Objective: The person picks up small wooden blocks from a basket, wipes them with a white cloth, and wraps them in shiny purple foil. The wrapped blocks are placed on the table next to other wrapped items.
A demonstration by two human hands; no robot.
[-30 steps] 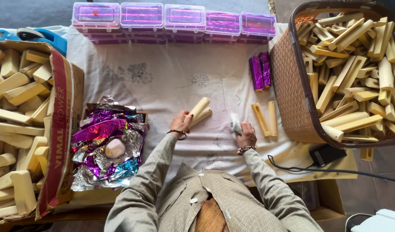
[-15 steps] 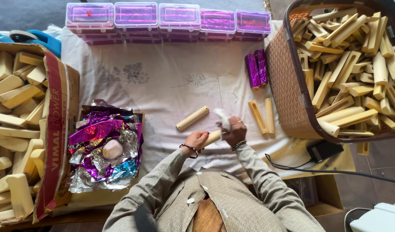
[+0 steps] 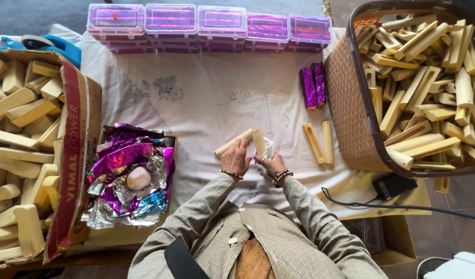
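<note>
Your left hand (image 3: 236, 159) rests on the white cloth (image 3: 196, 103) that covers the bench, fingers curled loosely around the near end of a pale wooden stick (image 3: 232, 143) that lies slanted on the cloth, its far end pointing up and to the right. Your right hand (image 3: 272, 164) is closed around a second wooden piece (image 3: 258, 142), held nearly upright, together with a bit of white material (image 3: 269, 150); it may be a rag or paper, the view is too small to tell. The 2 pieces touch or nearly touch where your hands meet, just in front of your chest. Just to the right, 2 more pale sticks (image 3: 318, 143) lie side by side on the cloth, apart from your hands. Beyond them, 2 sticks wrapped in purple foil (image 3: 312, 86) lie close against the brown basket (image 3: 346, 98), which is heaped with bare wooden pieces. On your left, an open tray of crumpled purple and silver foil (image 3: 125, 178) sits near your left elbow, with a pale round lump (image 3: 138, 178) on top. Further left, a cardboard box (image 3: 75, 155) holds more wooden blocks. Along the far edge of the bench stands a row of 5 clear plastic cases (image 3: 209, 21) with purple contents.
</note>
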